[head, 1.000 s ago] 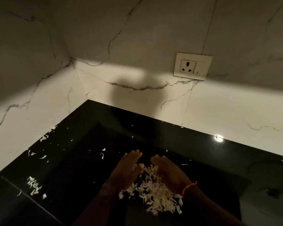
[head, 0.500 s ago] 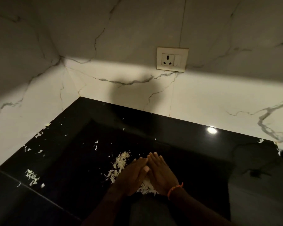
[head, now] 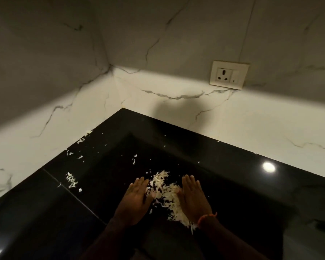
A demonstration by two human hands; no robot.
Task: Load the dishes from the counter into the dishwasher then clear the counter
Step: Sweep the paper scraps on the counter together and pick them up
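Note:
A pile of pale shredded scraps (head: pixel 168 196) lies on the glossy black counter (head: pixel 223 184) in the corner. My left hand (head: pixel 135 201) lies flat on the counter at the pile's left side, fingers straight. At the pile's right side is my right hand (head: pixel 194 199), also flat with straight fingers, an orange thread round its wrist. Both hands flank the pile and touch its edges. No dishes are in view.
Smaller scraps (head: pixel 71 180) are scattered to the left and along the left wall (head: pixel 83 139). White marble walls meet in the corner behind. A wall socket (head: pixel 229 75) sits on the back wall. A lamp's reflection (head: pixel 268 167) shines on the counter at right.
My hands were pressed together over the pile half a second ago; now they are apart on either side of it, with the scraps showing between them.

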